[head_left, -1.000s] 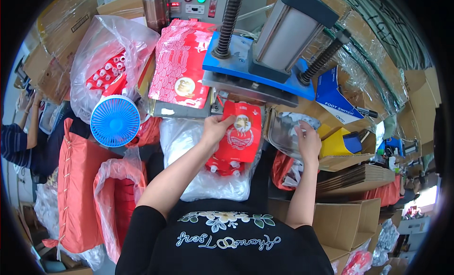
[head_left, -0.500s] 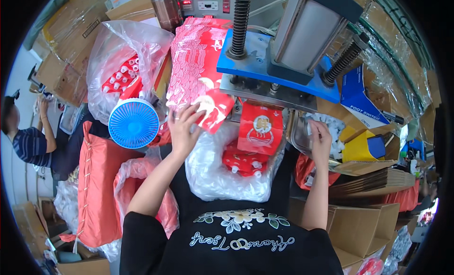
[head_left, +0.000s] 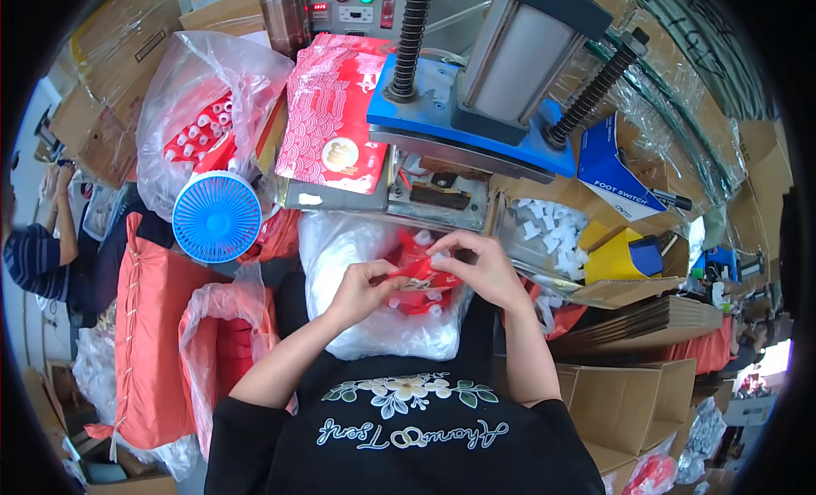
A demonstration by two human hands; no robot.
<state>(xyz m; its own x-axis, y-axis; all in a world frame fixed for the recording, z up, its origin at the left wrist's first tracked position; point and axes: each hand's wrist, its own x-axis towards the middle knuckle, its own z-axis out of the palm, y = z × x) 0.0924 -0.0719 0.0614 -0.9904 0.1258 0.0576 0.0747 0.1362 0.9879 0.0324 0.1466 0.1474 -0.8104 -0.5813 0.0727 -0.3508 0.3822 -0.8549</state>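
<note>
Over the clear plastic bag (head_left: 327, 265) in my lap, both hands meet at a red pouch (head_left: 433, 276). My left hand (head_left: 361, 293) pinches the pouch's left side between thumb and fingers. My right hand (head_left: 484, 270) is closed at the other end, with a small white plastic spout (head_left: 439, 258) at its fingertips. Whether the spout sits inside the pouch opening I cannot tell. Below them, red pouches with white spouts (head_left: 412, 304) lie in the bag, partly hidden by my hands. Beyond is a stack of flat red printed pouches (head_left: 336, 112).
A press with a blue plate (head_left: 476, 108) and springs stands over a metal jig (head_left: 438, 193). Right of it are loose white spouts (head_left: 552, 236) and a blue box (head_left: 620, 167). At left stand a blue fan (head_left: 217, 216) and a bag of spouted pouches (head_left: 153, 95). Another person (head_left: 38, 257) works farther left.
My left hand came from the pouch stack and my right from the white spouts; they have met over the lap bag. The pouch hanging at the press is gone from there. The view shifted slightly.
</note>
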